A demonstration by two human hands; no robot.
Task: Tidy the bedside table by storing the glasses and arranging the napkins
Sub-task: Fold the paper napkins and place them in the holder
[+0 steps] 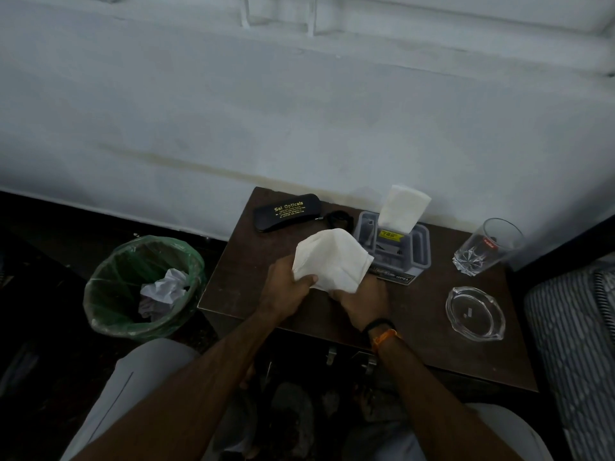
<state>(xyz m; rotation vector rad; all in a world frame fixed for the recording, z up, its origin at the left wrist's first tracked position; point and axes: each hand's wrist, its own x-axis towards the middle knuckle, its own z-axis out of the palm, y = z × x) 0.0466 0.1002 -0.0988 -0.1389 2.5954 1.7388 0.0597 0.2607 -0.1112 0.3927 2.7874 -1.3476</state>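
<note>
Holding one white napkin (332,261) up over the middle of the bedside table (233,287), left hand (288,291) pinching its near-left edge with thumb on top, right hand (361,302) curled around the near-right corner. Pointing away toward the back edge, where the holder (404,252) stands just beyond, nearer the right hand. Probably calls for folding, then slotting in beside the upright napkins (402,207).

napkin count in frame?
2 clearly. One napkin held by left hand and right hand; another upright in the holder behind. Crumpled paper in the bin; unclear if napkin.
</note>
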